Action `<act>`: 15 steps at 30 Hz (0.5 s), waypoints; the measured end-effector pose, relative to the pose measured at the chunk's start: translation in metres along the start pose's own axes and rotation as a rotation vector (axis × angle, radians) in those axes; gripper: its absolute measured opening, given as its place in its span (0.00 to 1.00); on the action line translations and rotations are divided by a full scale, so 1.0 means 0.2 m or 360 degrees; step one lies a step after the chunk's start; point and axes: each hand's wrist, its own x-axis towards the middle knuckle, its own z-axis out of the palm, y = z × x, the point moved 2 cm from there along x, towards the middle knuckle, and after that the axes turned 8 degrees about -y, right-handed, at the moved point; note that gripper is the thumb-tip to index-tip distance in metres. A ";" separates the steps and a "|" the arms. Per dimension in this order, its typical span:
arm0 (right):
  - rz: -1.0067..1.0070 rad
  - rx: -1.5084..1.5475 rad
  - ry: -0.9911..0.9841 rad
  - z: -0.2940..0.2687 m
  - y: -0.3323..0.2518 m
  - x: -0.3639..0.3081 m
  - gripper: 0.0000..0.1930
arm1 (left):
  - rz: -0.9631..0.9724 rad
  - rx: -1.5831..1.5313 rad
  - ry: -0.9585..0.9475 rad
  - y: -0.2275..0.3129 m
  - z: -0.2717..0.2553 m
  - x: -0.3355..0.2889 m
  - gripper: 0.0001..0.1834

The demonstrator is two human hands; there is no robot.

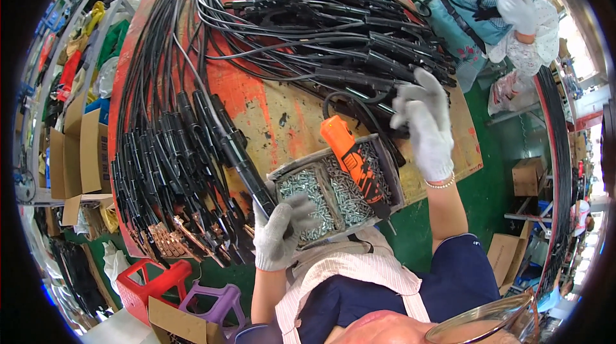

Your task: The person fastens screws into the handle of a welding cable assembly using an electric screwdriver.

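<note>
left hand (282, 232) clamped on black handle (239, 156), table's near edge | right hand (425, 122) fingers apart, toward right edge | driver (348, 154) lying in screw tray (392, 174) | looks mid-batch; done/left count unclear

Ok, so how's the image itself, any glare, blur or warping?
In the head view, the wide lens bows the outer scene and leaves black corners, with the table edge curving; also in the head view, bright patches wash out at far right, shine streaks the black handles, and the orange screwdriver looks fairly sharp.
</note>
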 end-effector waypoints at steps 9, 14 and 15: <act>0.0035 0.0234 0.0178 -0.12 0.12 -0.34 0.15 | 0.0014 0.0192 0.0229 -0.04 0.02 0.04 0.25; 0.0161 0.0223 0.0080 -0.10 0.18 -0.36 0.11 | -0.0031 0.0081 -0.0121 -0.06 -0.11 0.06 0.28; 0.0238 0.0217 0.0138 -0.10 0.17 -0.38 0.13 | -0.0006 0.0082 -0.0145 -0.05 -0.10 0.06 0.28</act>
